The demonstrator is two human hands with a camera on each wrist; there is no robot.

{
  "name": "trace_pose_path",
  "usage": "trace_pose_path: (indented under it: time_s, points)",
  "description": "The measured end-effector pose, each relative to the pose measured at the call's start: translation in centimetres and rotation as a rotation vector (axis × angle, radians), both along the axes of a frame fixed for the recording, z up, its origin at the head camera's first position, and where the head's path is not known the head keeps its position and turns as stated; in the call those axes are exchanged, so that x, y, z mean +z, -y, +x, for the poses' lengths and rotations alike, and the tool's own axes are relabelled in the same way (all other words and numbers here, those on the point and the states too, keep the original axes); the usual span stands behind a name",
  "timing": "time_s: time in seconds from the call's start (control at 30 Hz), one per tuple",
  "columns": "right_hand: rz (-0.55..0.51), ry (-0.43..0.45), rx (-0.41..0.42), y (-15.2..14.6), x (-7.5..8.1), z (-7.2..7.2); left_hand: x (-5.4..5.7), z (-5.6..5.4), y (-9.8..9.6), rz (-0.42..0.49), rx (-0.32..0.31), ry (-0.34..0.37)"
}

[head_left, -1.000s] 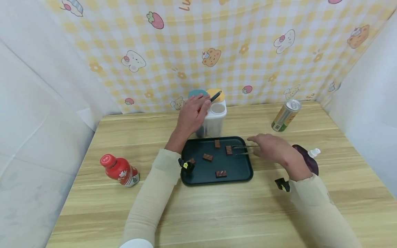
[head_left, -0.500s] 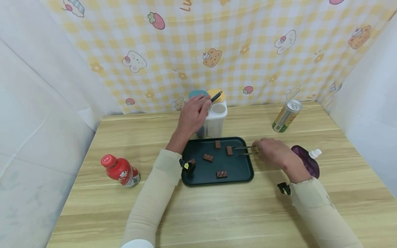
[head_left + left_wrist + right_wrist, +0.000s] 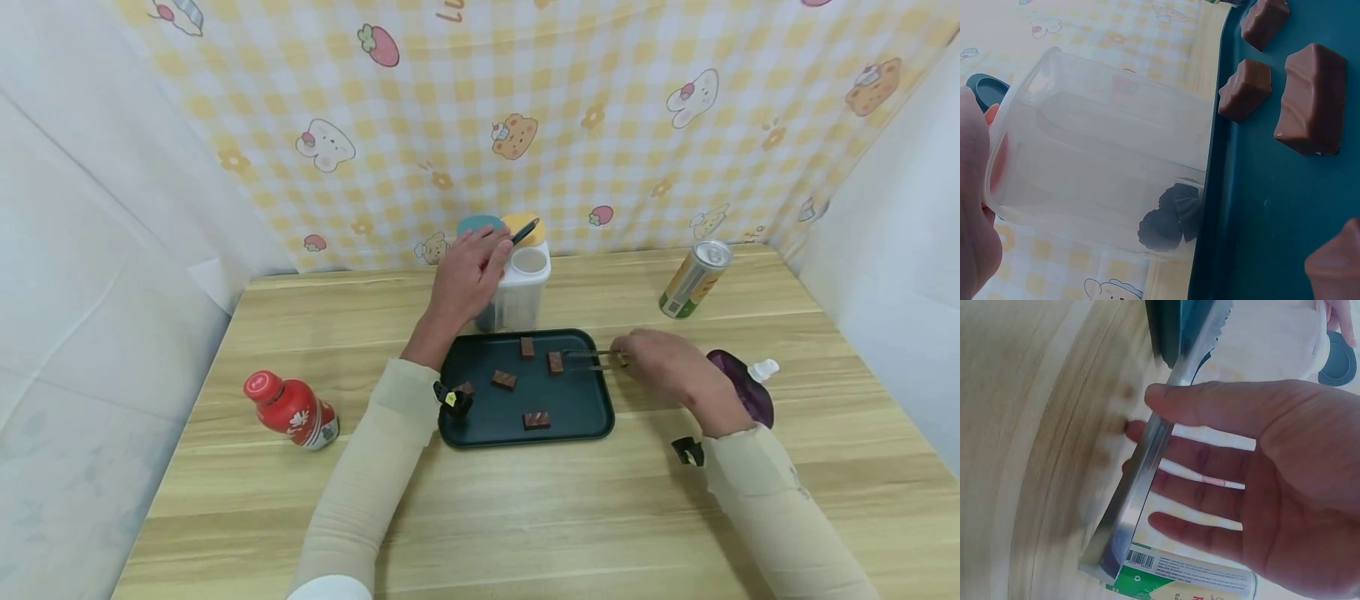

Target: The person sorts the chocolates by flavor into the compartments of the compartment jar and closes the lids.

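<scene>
My left hand (image 3: 471,271) grips the top of a clear plastic storage container (image 3: 517,304) with teal and yellow lids. A flipped-up dark teal lid (image 3: 988,90) stands beside its open hole. Several dark ridged pieces (image 3: 1175,215) lie at the container's bottom. My right hand (image 3: 663,367) holds metal tongs (image 3: 1141,481), its thumb on one arm; their tips are apart, just right of a chocolate piece (image 3: 555,362). Several more chocolate pieces (image 3: 504,380) are spread over the dark green tray (image 3: 577,417); the left wrist camera partly covers one.
A red bottle (image 3: 296,412) stands on the wooden table (image 3: 510,517) at the left. A drink can (image 3: 693,279) is at the back right. The purple pouch with a white cap (image 3: 742,387) lies beside my right wrist. A checked cloth (image 3: 450,125) hangs behind the table.
The fingers of my right hand have drawn in around the tongs, where one finger stuck out before. The left hand, container and chocolates have stayed in place.
</scene>
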State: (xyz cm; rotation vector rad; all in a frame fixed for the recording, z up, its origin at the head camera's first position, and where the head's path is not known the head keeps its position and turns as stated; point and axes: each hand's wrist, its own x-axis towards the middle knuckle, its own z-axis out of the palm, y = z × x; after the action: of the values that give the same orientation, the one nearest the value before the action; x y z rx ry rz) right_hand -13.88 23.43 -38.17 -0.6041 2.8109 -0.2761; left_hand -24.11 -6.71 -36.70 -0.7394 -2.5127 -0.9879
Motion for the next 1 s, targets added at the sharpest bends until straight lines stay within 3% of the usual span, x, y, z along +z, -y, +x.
trace_pose_path:
  time_s: [0.17, 0.53, 0.77, 1.0]
  points:
    - [-0.082, 0.019, -0.007, 0.0, 0.4, -0.5, 0.1, 0.0, 0.1, 0.008, -0.013, -0.01]
    - [-0.306, 0.012, 0.127, 1.5, 1.6, 0.1, 0.0, -0.1, 0.1, 0.01, -0.007, -0.01]
    - [-0.295, 0.002, 0.262, 2.4, 2.1, 1.2, 0.0, -0.1, 0.1, 0.011, -0.012, -0.008]
    - [-0.251, 0.01, 0.282, 1.8, 2.2, 2.9, 0.1, 0.0, 0.1, 0.014, -0.02, -0.013]
